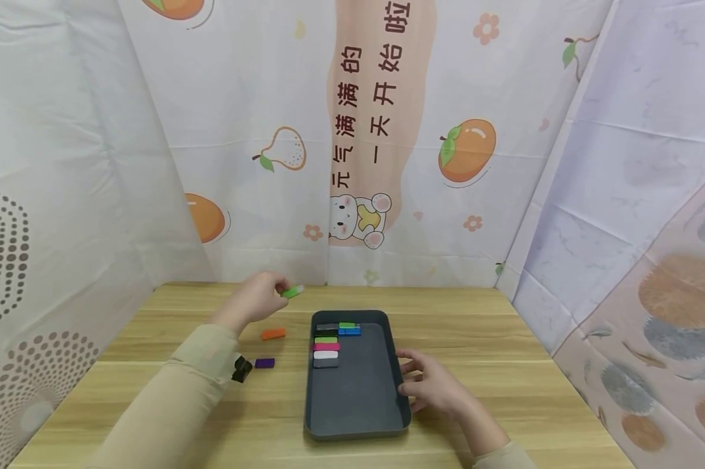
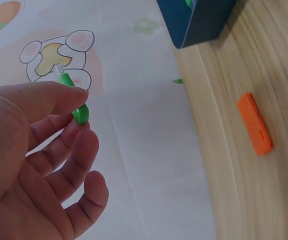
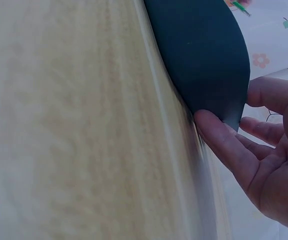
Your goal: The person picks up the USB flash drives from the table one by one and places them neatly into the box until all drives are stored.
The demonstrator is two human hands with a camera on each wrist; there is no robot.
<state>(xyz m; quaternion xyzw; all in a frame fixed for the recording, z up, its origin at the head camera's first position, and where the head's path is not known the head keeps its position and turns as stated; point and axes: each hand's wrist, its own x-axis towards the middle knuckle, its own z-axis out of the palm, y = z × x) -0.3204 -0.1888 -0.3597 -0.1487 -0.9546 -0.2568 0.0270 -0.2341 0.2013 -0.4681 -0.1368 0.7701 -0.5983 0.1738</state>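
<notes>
My left hand [image 1: 260,298] is raised over the far left of the table and pinches a green USB stick [image 2: 66,80] between thumb and forefinger, its pale metal plug pointing away. The other left fingers are loosely bent. Below that hand an orange USB stick [image 1: 273,333] lies on the wood, with a purple one [image 1: 265,363] nearer me. My right hand [image 1: 431,384] rests its fingertips against the right side wall of a dark grey tray [image 1: 358,432]. Inside the tray, several small sticks, among them a pink one [image 1: 327,347] and a blue one [image 1: 349,332], lie along the left and far end.
A small black object [image 1: 242,369] lies beside the purple stick, partly hidden by my left sleeve [image 1: 194,371]. A printed curtain [image 1: 258,215] hangs right behind the table's far edge, and other cloths hang at both sides. Bare wood [image 1: 475,332] shows right of the tray.
</notes>
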